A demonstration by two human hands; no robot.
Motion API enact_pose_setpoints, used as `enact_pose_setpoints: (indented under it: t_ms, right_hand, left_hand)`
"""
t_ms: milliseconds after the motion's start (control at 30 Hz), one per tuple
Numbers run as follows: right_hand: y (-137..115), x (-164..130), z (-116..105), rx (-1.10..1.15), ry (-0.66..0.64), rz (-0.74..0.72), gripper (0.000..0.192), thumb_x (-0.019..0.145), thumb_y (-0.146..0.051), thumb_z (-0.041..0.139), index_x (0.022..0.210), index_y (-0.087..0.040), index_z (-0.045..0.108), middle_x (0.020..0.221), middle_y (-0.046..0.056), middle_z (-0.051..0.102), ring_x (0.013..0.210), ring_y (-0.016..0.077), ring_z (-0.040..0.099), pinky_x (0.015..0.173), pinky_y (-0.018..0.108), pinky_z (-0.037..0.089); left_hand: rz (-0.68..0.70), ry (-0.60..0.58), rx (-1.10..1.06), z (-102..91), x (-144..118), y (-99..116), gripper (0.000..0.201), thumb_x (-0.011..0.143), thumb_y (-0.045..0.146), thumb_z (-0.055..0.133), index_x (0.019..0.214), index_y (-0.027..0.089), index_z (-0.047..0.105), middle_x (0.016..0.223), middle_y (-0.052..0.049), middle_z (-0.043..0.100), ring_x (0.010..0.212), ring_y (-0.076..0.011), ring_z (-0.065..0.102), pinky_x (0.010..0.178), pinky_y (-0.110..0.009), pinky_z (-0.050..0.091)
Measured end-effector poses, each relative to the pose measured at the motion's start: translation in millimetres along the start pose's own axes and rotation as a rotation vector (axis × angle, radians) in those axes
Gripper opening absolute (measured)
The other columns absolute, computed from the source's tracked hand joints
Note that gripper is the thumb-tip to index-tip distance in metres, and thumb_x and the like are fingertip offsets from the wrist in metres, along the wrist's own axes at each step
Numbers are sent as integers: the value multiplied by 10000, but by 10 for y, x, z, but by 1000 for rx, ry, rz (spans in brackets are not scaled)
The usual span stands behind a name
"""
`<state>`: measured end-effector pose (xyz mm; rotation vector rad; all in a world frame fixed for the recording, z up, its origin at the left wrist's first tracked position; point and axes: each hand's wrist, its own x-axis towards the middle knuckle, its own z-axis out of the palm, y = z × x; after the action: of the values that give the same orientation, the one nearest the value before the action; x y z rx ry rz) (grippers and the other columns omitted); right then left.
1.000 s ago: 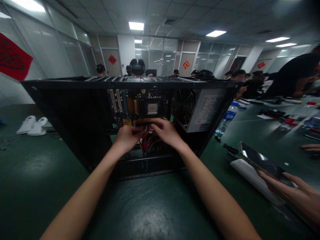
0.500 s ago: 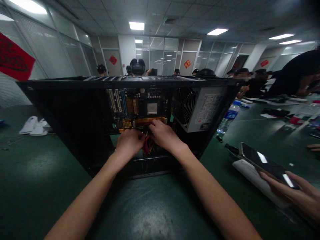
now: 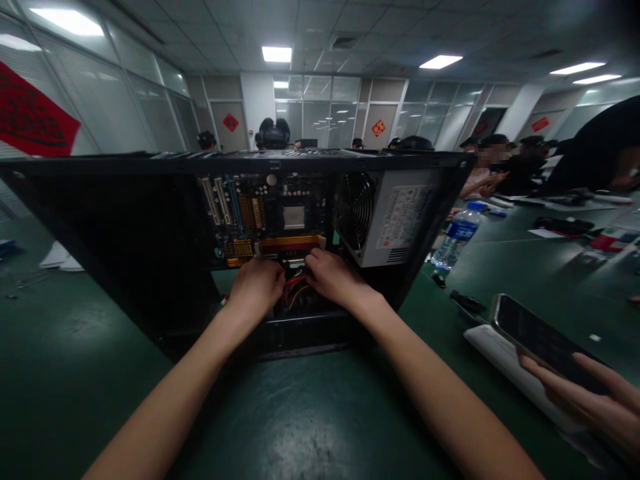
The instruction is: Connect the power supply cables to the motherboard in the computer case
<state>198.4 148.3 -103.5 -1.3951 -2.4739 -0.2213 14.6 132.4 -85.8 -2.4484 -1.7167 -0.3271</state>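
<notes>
An open black computer case (image 3: pixel 125 220) lies on the green table in front of me, its motherboard (image 3: pixel 260 213) and grey power supply (image 3: pixel 395 217) exposed. My left hand (image 3: pixel 256 285) and my right hand (image 3: pixel 333 277) are both inside the case, just below the yellow memory slots (image 3: pixel 290 243). Between them runs a bundle of red, yellow and black cables (image 3: pixel 294 293). The fingers of both hands are curled at the lower edge of the board and hidden from me, so what they grip is unclear.
A water bottle (image 3: pixel 456 235) stands right of the case. A co-worker's hand (image 3: pixel 597 393) holds a phone (image 3: pixel 543 340) at the lower right, over a white object (image 3: pixel 505 367). Several people sit at the far tables. White items (image 3: pixel 59 257) lie far left.
Both hands have gone deeper and lower into the case, closing in on the cable bundle. My view has shifted slightly right; the co-worker's phone has moved right.
</notes>
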Motion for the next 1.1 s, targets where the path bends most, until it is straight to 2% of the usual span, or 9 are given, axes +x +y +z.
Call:
enact_pose_setpoints:
  t_ms: [167, 467, 733, 1100]
  right_hand:
    - [17, 9, 10, 40, 7, -7, 135, 906, -110, 594, 1028, -100, 653, 1098, 145, 621, 1049, 230, 613, 883, 305, 475]
    - [-7, 2, -23, 30, -4, -6, 173, 916, -131, 591, 1069, -95, 663, 1108, 136, 631, 1049, 233, 633, 862, 292, 482]
    - [-11, -3, -32, 36, -16, 0, 169, 916, -129, 591, 1066, -97, 661, 1126, 154, 633, 1046, 244, 640, 870, 309, 490]
    - [-14, 8, -51, 9, -34, 16, 199, 916, -110, 560, 1077, -85, 674, 1126, 147, 640, 1060, 246, 644, 875, 297, 492]
  left_hand:
    - [10, 11, 35, 0, -16, 1, 355, 950, 267, 425, 905, 163, 761, 900, -154, 747, 894, -313, 703, 767, -385, 497]
    - [-13, -6, 31, -27, -35, 12, 366, 948, 285, 420, 879, 170, 761, 883, -142, 757, 853, -286, 707, 732, -360, 479]
    - [-8, -6, 52, -7, -30, 14, 354, 939, 261, 422, 882, 158, 756, 912, -158, 759, 883, -276, 708, 790, -364, 505]
    - [-34, -35, -7, -12, 115, 122, 329, 906, 202, 467, 883, 117, 784, 899, -212, 755, 890, -328, 726, 817, -404, 519]
